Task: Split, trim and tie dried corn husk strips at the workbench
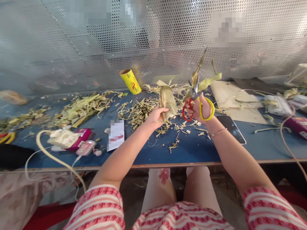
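Pinched between the thumb and fingers of my left hand [157,115] is a dry, pale green-brown leaf piece [168,100], held upright above the blue table. My right hand [200,108] is closed round scissors [211,109] with one red and one yellow handle loop. Their metal blades point up and away from me. Long leaf strips [208,81] are at the blades; whether the blades or my fingers hold them I cannot tell. Below and between my hands lies a heap of cut leaf scraps [137,113].
Behind the blue table [192,153] rises a perforated metal screen [182,35]. A yellow tube [131,82] leans at the back. Leaves [88,107], a pink-white box [82,137] and a white packet [116,135] lie left; a phone [231,127] and brown sheets [230,99] lie right.
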`<state>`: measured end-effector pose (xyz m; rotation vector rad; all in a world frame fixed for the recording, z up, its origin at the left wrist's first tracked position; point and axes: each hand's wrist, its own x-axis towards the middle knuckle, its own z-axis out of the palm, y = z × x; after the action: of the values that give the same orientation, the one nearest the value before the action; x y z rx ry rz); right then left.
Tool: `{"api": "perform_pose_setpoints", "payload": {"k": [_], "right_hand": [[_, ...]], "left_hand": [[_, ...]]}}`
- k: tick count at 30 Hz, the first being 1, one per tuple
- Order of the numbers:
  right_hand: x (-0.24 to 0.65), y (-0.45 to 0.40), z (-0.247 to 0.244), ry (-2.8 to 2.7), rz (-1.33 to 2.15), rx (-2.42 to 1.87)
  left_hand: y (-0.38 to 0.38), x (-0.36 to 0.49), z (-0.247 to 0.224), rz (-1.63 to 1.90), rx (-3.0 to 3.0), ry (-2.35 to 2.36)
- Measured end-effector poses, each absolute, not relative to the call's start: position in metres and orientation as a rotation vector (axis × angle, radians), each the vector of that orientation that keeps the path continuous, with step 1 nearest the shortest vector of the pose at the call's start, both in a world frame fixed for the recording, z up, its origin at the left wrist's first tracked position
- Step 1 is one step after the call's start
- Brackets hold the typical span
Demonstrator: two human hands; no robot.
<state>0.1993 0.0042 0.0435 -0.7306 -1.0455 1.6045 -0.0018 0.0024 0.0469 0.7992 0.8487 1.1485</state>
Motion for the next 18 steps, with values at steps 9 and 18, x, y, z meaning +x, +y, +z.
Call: {"api": "perform_pose_setpoints", "payload": {"k": [9, 18], "right_hand": [[0.225, 0.021, 0.046, -0.994, 1.48, -0.702], [0.251, 0.039, 0.048, -0.859, 1.322, -0.708]], "left_hand": [[0.017, -0.014, 0.036, 0.913, 1.005, 1.003], [0.034, -0.043, 0.039, 1.011, 1.439, 1.212]]}}
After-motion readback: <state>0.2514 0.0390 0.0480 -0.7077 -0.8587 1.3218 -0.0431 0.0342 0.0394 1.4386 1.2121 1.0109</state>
